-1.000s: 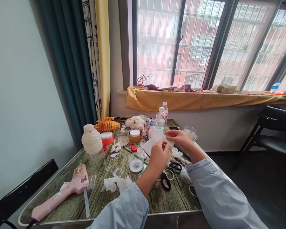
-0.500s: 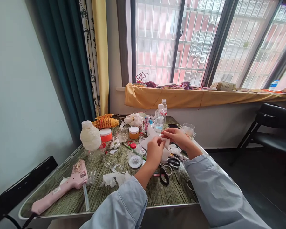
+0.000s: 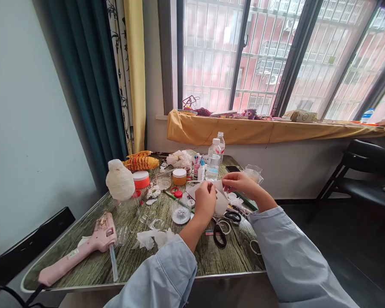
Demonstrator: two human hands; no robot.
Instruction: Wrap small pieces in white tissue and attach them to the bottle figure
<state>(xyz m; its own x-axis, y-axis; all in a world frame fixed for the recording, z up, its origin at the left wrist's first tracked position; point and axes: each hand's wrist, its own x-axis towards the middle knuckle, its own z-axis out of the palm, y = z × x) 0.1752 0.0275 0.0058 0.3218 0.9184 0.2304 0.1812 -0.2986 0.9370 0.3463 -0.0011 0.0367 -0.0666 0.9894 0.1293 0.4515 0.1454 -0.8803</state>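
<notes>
Both hands hold one white paper sheet [image 3: 220, 203] above the middle of the wood-grain table [image 3: 218, 256]. My left hand [image 3: 205, 201] pinches its near left part with fingers closed. My right hand [image 3: 240, 183] pinches its far top edge. Black-handled scissors [image 3: 220, 231] lie on the table just below the hands. A small clear glass dish [image 3: 181, 212] stands left of my left hand.
A pink glue gun [image 3: 83, 248] lies at the near left. A white yarn ball [image 3: 119, 182], orange-lidded jars [image 3: 141, 179], water bottles [image 3: 213, 160], crumpled white tissue [image 3: 154, 237] and an orange fish toy [image 3: 141, 162] crowd the table. A black chair [image 3: 365, 171] stands right.
The hands have folded the paper in and brought it lower and closer together. The view has shifted slightly; the table things have stayed in place.
</notes>
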